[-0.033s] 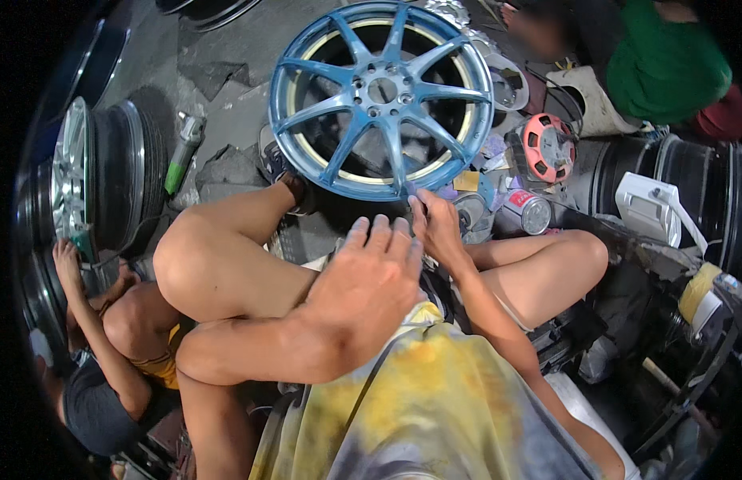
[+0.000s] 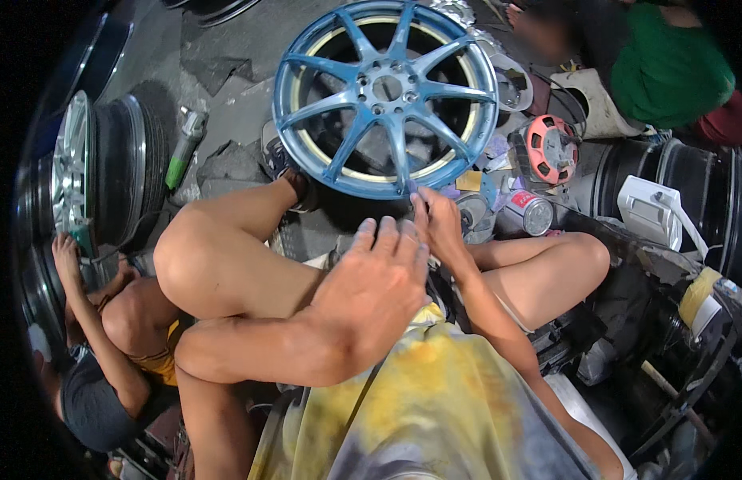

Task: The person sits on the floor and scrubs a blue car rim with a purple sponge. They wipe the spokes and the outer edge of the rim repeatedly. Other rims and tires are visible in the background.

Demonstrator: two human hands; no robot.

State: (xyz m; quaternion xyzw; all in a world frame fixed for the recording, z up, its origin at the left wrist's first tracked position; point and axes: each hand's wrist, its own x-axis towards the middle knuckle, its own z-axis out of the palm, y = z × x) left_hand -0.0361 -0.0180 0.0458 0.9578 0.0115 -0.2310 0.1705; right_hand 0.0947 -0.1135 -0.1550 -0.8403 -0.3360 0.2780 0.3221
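A blue multi-spoke car wheel rim (image 2: 403, 144), with a pale ring inside its lip, lies in front of me beyond my knees. My right hand (image 2: 441, 228) is at the rim's near edge, its fingers pinched on a small dark bluish piece (image 2: 412, 186) that touches the lip by a spoke's end. What the piece is made of I cannot make out. My left hand (image 2: 375, 268) hovers back upward over my lap, fingers stretched out and holding nothing. It overlaps the right hand's edge in the picture, apart from the rim.
Beside the rim lie a tin can (image 2: 528, 213), a red round-framed device (image 2: 552, 149) and scraps of abrasive sheet (image 2: 469, 181). An angle grinder (image 2: 186, 146) rests left. Another person (image 2: 107, 384) sits at left by a silver wheel (image 2: 73, 172); a person in green (image 2: 671, 68) is at far right.
The rim and my left hand sit slightly further right in the picture. My right hand stays at the same spot on the rim's edge.
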